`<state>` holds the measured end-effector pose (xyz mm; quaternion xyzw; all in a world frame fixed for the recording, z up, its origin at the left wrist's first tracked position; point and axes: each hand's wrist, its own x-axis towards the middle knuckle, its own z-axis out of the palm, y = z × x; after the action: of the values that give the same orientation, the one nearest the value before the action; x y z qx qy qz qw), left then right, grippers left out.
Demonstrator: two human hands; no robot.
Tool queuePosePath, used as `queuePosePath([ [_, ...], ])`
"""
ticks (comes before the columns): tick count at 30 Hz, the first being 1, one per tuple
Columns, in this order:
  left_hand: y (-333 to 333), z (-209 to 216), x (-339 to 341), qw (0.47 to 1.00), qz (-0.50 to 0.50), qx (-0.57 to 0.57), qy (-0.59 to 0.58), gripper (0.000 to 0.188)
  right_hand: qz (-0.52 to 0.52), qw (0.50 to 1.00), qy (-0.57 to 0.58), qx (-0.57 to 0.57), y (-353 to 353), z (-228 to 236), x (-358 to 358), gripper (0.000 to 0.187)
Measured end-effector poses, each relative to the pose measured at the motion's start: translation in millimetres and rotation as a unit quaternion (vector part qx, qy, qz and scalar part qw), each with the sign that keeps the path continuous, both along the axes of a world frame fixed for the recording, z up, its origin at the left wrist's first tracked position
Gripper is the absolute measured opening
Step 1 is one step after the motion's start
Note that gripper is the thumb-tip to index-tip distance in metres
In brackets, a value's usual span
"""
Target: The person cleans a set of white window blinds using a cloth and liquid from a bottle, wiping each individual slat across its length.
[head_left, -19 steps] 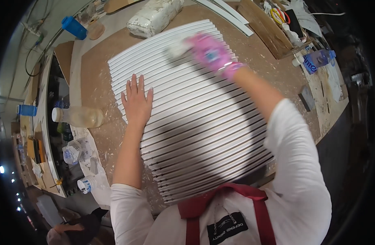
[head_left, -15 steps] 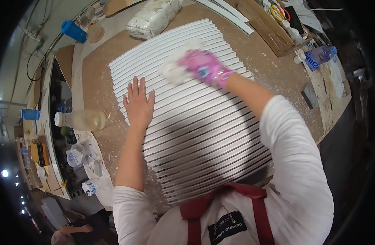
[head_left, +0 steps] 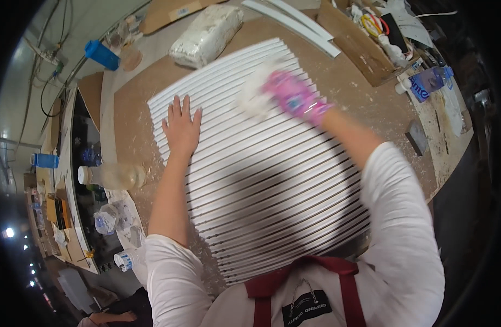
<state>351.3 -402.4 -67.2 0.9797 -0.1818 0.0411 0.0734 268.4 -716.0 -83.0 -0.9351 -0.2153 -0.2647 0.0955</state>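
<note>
A row of long white strips (head_left: 250, 163) lies side by side on a brown board, with thin dark gaps between many of them. Flat on the left ends of the strips rests my bare left hand (head_left: 182, 131), fingers stretched out. My right hand (head_left: 296, 97), in a pink patterned glove, is closed on a white cloth (head_left: 256, 98) and presses it onto the upper right part of the strips. The cloth and glove are smeared by motion.
A wrapped white block (head_left: 207, 37) sits beyond the strips, beside two loose white strips (head_left: 294, 24). At right are a cardboard box (head_left: 359, 49), a bottle (head_left: 427, 84) and a grey block (head_left: 415, 137). Several bottles, including a cloudy one (head_left: 117, 175), line the left edge.
The gloved right hand has slid the cloth rightward across the strips. My left hand stays flat on the left ends. The whole view has shifted slightly.
</note>
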Motion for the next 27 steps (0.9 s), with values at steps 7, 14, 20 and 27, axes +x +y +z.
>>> queuePosePath([
  [7, -3, -7, -4, 1.000, 0.002, -0.013, -0.010, 0.060, -0.224, 0.905, 0.201, 0.300, -39, 96, -4, 0.015],
  [14, -6, -1, -3, 1.000, -0.001, -0.007, 0.001, 0.061, -0.011, 0.998, 0.022, -0.053, 34, 22, 44, 0.031],
  [20, -6, 5, 1, 0.999, -0.010, -0.022, 0.027, 0.064, -0.242, 0.955, 0.173, 0.005, -76, 69, 46, 0.032],
  [27, -19, 11, 29, 1.000, -0.011, -0.016, -0.015, 0.068, -0.051, 0.994, -0.017, 0.092, 42, 58, 109, 0.031],
])
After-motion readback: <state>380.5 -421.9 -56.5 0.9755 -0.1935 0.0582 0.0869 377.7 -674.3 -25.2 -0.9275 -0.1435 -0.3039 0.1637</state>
